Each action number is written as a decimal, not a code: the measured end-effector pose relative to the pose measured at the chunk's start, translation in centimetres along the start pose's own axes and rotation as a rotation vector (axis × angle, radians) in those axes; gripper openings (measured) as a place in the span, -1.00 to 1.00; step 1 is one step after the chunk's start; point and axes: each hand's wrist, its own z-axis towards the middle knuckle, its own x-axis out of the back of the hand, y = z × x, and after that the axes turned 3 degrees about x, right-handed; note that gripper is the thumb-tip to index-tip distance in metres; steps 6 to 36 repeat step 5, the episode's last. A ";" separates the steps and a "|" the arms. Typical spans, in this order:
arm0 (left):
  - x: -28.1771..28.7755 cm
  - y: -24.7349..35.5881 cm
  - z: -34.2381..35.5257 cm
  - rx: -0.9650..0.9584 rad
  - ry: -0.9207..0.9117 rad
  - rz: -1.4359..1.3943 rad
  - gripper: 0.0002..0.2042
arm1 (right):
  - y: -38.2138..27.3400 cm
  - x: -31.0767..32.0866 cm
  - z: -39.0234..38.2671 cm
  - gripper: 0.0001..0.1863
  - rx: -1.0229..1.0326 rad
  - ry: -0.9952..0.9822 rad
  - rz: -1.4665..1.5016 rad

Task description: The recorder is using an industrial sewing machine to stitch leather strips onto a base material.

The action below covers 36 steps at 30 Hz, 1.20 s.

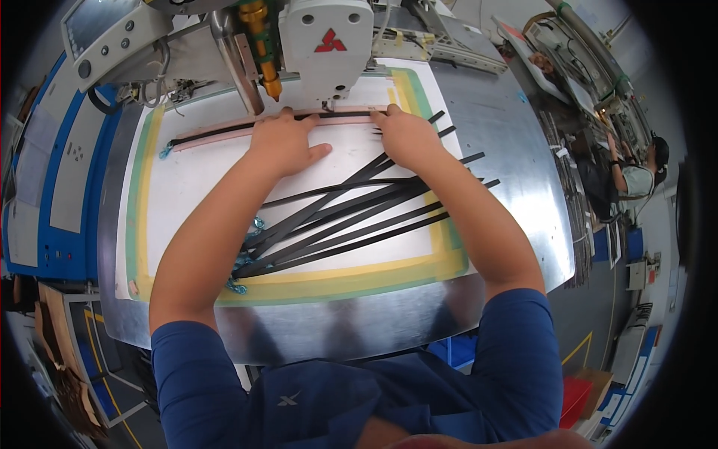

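A thin black strap (pixel 213 134) lies along a long pink strip (pixel 224 139) on the white board, with teal thread or film at its left end. My left hand (pixel 283 142) presses down on the strap near its middle, fingers spread and thumb held out to the right. Toward the strip's right end, my right hand (pixel 409 140) has its thumb and fingers closed at the strap; part of the grip is hidden behind the hand. Several loose black straps (pixel 351 206) fan across the board below both hands, with teal bits (pixel 239 262) at their left ends.
A white sewing-machine head (pixel 326 45) stands just beyond my hands, beside a brass-coloured pointed tool (pixel 265 63) and a metal post (pixel 238 67). Yellow and green tape (pixel 329 288) edges the board on a metal table (pixel 516 187). A co-worker (pixel 636 176) is at far right.
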 end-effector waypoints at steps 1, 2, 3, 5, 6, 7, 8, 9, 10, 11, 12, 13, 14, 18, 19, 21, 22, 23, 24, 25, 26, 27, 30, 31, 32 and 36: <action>0.0 0.3 0.4 -0.019 -0.013 -0.010 -0.38 | 0.0 0.0 0.0 -0.51 -0.014 0.003 0.011; -0.1 0.6 0.8 -0.038 -0.026 -0.020 -0.34 | 0.0 0.0 -0.1 -0.51 -0.011 0.002 0.011; -0.5 0.9 1.1 -0.035 -0.026 -0.021 -0.34 | -0.1 0.0 -0.1 -0.50 -0.007 -0.002 0.020; -1.8 1.6 2.0 -0.103 -0.010 -0.031 -0.27 | 0.0 0.3 0.0 -0.49 0.008 -0.027 0.028; -1.8 1.6 2.0 -0.103 -0.010 -0.031 -0.27 | 0.0 0.3 0.0 -0.49 0.008 -0.027 0.028; -1.8 1.6 2.0 -0.103 -0.010 -0.031 -0.27 | 0.0 0.3 0.0 -0.49 0.008 -0.027 0.028; -1.8 1.6 2.0 -0.103 -0.010 -0.031 -0.27 | 0.0 0.3 0.0 -0.49 0.008 -0.027 0.028; -1.8 1.6 2.0 -0.103 -0.010 -0.031 -0.27 | 0.0 0.3 0.0 -0.49 0.008 -0.027 0.028; -1.8 1.6 2.0 -0.103 -0.010 -0.031 -0.27 | 0.0 0.3 0.0 -0.49 0.008 -0.027 0.028; -1.8 1.6 2.0 -0.103 -0.010 -0.031 -0.27 | 0.0 0.3 0.0 -0.49 0.008 -0.027 0.028; -1.8 1.6 2.0 -0.103 -0.010 -0.031 -0.27 | 0.0 0.3 0.0 -0.49 0.008 -0.027 0.028; -1.8 1.6 2.0 -0.103 -0.010 -0.031 -0.27 | 0.0 0.3 0.0 -0.49 0.008 -0.027 0.028; -1.8 1.6 2.0 -0.103 -0.010 -0.031 -0.27 | 0.0 0.3 0.0 -0.49 0.008 -0.027 0.028; -1.8 1.6 2.0 -0.103 -0.010 -0.031 -0.27 | 0.0 0.3 0.0 -0.49 0.008 -0.027 0.028; -1.8 1.6 2.0 -0.103 -0.010 -0.031 -0.27 | 0.0 0.3 0.0 -0.49 0.008 -0.027 0.028; -1.8 1.6 2.0 -0.103 -0.010 -0.031 -0.27 | 0.0 0.3 0.0 -0.49 0.008 -0.027 0.028; -1.8 1.6 2.0 -0.103 -0.010 -0.031 -0.27 | 0.0 0.3 0.0 -0.49 0.008 -0.027 0.028; -1.8 1.6 2.0 -0.103 -0.010 -0.031 -0.27 | 0.0 0.3 0.0 -0.49 0.008 -0.027 0.028; -1.8 1.6 2.0 -0.103 -0.010 -0.031 -0.27 | 0.0 0.3 0.0 -0.49 0.008 -0.027 0.028; -1.8 1.6 2.0 -0.103 -0.010 -0.031 -0.27 | 0.0 0.3 0.0 -0.49 0.008 -0.027 0.028; -1.8 1.6 2.0 -0.103 -0.010 -0.031 -0.27 | 0.0 0.3 0.0 -0.49 0.008 -0.027 0.028; -1.8 1.6 2.0 -0.103 -0.010 -0.031 -0.27 | 0.0 0.3 0.0 -0.49 0.008 -0.027 0.028; -1.8 1.6 2.0 -0.103 -0.010 -0.031 -0.27 | 0.0 0.3 0.0 -0.49 0.008 -0.027 0.028; -1.8 1.6 2.0 -0.103 -0.010 -0.031 -0.27 | 0.0 0.3 0.0 -0.49 0.008 -0.027 0.028; -1.8 1.6 2.0 -0.103 -0.010 -0.031 -0.27 | 0.0 0.3 0.0 -0.49 0.008 -0.027 0.028; -1.8 1.6 2.0 -0.103 -0.010 -0.031 -0.27 | 0.0 0.3 0.0 -0.49 0.008 -0.027 0.028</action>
